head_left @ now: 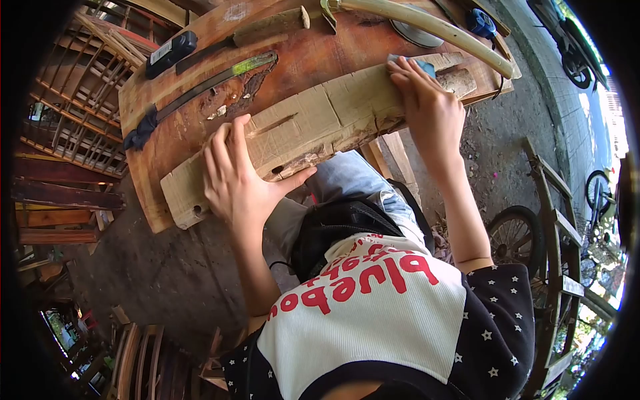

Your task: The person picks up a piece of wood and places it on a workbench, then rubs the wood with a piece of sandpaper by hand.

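On the wooden table [148, 180], the spread left hand [237, 179] should brace the board [310, 119] firmly; the right hand [433, 110], fingers closed over a blue pad [425, 68], should press evenly.

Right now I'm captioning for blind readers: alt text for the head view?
A person's left hand spreads over a long, pale wooden beam on a reddish-brown wooden table; the right hand partly covers a small blue object on the beam. Beyond lies a curved, wooden-handled tool.

The board [360, 97] is tan, the sleeves [497, 327] white-starred black.
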Demonstrator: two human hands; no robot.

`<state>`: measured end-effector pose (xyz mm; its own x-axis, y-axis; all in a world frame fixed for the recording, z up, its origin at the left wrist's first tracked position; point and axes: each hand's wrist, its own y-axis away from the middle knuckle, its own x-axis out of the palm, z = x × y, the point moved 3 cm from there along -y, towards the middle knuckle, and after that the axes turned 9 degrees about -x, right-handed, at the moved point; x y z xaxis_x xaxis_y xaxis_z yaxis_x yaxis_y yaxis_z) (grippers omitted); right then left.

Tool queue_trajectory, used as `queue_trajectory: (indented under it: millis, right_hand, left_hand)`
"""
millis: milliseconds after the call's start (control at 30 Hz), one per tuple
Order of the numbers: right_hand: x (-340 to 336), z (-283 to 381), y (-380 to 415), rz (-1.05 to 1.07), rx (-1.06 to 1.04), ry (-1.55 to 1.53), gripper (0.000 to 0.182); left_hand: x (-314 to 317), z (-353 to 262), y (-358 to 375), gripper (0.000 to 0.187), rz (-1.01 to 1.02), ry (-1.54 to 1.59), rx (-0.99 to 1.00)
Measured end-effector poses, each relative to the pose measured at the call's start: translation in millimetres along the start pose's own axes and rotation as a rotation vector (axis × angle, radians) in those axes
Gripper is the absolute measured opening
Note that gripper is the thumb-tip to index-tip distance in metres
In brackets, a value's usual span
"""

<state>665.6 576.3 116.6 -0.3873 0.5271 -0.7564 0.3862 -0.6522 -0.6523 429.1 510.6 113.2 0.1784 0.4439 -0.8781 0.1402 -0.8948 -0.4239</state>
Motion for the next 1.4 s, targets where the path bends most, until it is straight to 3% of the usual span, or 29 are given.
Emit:
queue_trajectory:
  millis: [67,133,200,233,300,367,433,500,533,633,667,733,800,867,900,967,1033,1067,1100,1233,1300,1400]
  right_hand:
    - [3,4,-1,0.018,0.073,0.055,0.013]
    - [12,56,-5,0.088,0.028,-0.170,0.022]
    - [24,111,-5,0.085,-0.173,-0.293,0.026]
    - [23,125,-5,0.022,-0.179,-0.380,0.023]
    - [15,100,-8,0.068,-0.079,-0.418,0.018]
    - [12,48,-7,0.030,-0.028,-0.242,0.012]
    - [4,7,-2,-0.004,0.067,0.015,0.018]
    - [8,22,-5,0.002,0.057,0.029,0.024]
    - [12,43,-11,0.068,0.047,-0.252,0.028]
    - [31,133,-6,0.085,-0.175,-0.259,0.033]
    - [28,132,-5,0.084,-0.170,-0.321,0.033]
    - [22,118,-2,0.064,-0.112,-0.347,0.028]
    - [13,72,5,0.066,-0.060,-0.180,0.018]
    - [3,29,4,-0.031,0.009,0.103,0.015]
    - [-1,22,-2,-0.042,0.072,0.064,0.017]
    - [5,43,-10,0.020,0.034,0.081,0.021]
    - [25,79,-10,0.002,-0.050,-0.219,0.022]
    - [20,109,-8,0.056,-0.084,-0.200,0.019]
    - [19,125,-3,-0.063,-0.114,-0.283,0.015]
    - [-3,75,15,0.038,-0.107,-0.201,0.012]
    - [-10,35,11,0.068,0.062,0.008,0.017]
    - [9,34,-3,0.009,0.008,0.041,0.019]
  left_hand:
    - [1,0,0,0.103,-0.017,-0.015,0.011]
    - [2,1,0,0.102,-0.030,-0.042,0.032]
    - [6,4,2,0.101,-0.030,-0.012,0.000]
    - [15,9,0,0.101,-0.075,-0.055,0.005]
    - [4,3,3,0.101,-0.039,-0.004,-0.004]
    - [0,0,1,0.103,-0.039,-0.047,0.016]
    - [1,1,2,0.103,-0.005,0.026,-0.027]
    - [-1,0,2,0.097,0.014,0.032,-0.042]
    - [-1,1,2,0.091,0.036,0.028,-0.046]
    - [17,12,4,0.080,-0.065,-0.044,-0.003]
    - [18,13,5,0.072,-0.045,-0.016,-0.041]
    - [3,6,4,0.081,-0.038,0.043,-0.027]
    - [2,5,4,0.101,-0.065,0.016,-0.003]
    - [1,6,4,0.100,-0.065,0.021,-0.005]
    - [1,6,5,0.100,-0.062,0.016,-0.002]
    - [2,6,5,0.099,-0.073,0.011,0.007]
    - [2,5,4,0.099,-0.092,0.017,0.010]
    - [4,6,4,0.099,-0.090,0.014,0.014]
    - [8,8,5,0.102,-0.099,-0.022,0.014]
    - [4,5,4,0.105,-0.105,-0.003,0.021]
    - [2,6,5,0.105,-0.083,-0.012,0.009]
    - [1,5,5,0.099,-0.079,-0.004,0.005]
